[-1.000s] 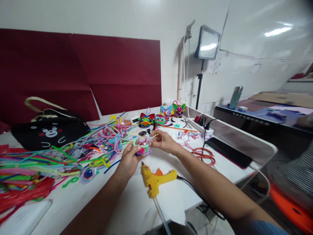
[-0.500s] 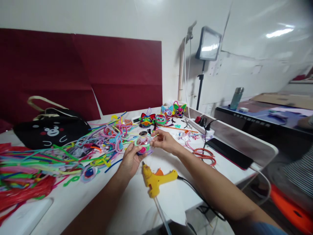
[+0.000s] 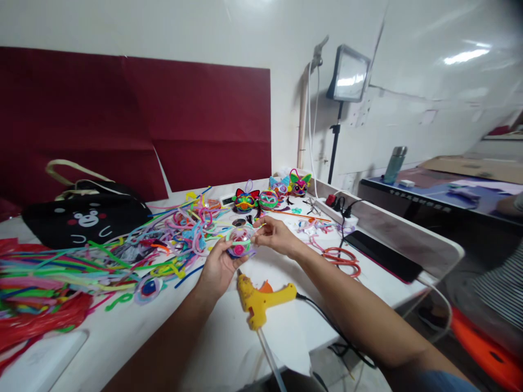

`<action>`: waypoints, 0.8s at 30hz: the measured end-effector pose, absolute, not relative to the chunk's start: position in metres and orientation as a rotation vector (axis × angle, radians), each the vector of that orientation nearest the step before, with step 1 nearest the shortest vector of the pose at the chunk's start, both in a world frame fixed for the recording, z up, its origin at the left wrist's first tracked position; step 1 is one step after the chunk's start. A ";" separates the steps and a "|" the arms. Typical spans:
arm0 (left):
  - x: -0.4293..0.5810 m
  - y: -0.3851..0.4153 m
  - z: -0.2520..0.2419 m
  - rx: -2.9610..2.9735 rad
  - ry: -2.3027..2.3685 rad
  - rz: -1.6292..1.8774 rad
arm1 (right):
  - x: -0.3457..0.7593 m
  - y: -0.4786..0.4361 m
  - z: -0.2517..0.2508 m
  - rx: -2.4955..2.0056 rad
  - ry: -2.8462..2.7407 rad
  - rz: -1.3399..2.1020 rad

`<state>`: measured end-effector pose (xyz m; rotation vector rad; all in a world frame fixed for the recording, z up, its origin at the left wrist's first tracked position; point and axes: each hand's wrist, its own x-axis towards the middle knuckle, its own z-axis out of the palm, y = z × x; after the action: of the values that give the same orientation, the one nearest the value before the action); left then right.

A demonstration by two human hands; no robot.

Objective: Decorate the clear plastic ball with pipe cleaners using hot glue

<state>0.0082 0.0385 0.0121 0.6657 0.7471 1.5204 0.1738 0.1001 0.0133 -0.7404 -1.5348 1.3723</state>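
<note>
My left hand (image 3: pixel 216 265) is closed around the lower left of a clear plastic ball (image 3: pixel 241 235). Green and purple pipe cleaners run around the ball, and a pink coil sits on its front. At the ball's right side, my right hand (image 3: pixel 273 235) pinches what looks like the end of the green pipe cleaner (image 3: pixel 250 243); the fingertips partly hide it. Just below the hands a yellow hot glue gun (image 3: pixel 261 299) lies on the white table, its nozzle pointing up towards the ball and a glue stick (image 3: pixel 270 356) sticking out behind.
Loose pipe cleaners (image 3: pixel 110 267) cover the table's left side, by a black bag (image 3: pixel 87 218). Several decorated balls (image 3: pixel 246 201) stand at the back. A power strip (image 3: pixel 343 215), a phone (image 3: pixel 382 255) and an orange cable coil (image 3: pixel 343 261) lie on the right.
The left hand's thumb has shifted up and left on the ball, so the pink coil shows more. The right hand and the glue gun have hardly moved.
</note>
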 end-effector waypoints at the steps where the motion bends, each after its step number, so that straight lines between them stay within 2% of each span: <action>1: 0.008 0.038 0.012 0.684 0.751 1.510 | 0.174 0.100 0.013 -0.740 -1.540 1.366; 16: 0.011 0.031 0.013 0.984 0.936 1.424 | 0.172 0.096 0.017 -0.806 -1.545 1.284; 24: 0.014 0.031 0.013 0.912 0.936 1.528 | 0.169 0.094 0.016 -0.813 -1.542 1.276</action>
<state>0.0143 0.0306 0.0126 0.9119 0.9362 1.5284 0.1694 0.0940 0.0162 -0.8133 -1.5416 1.2762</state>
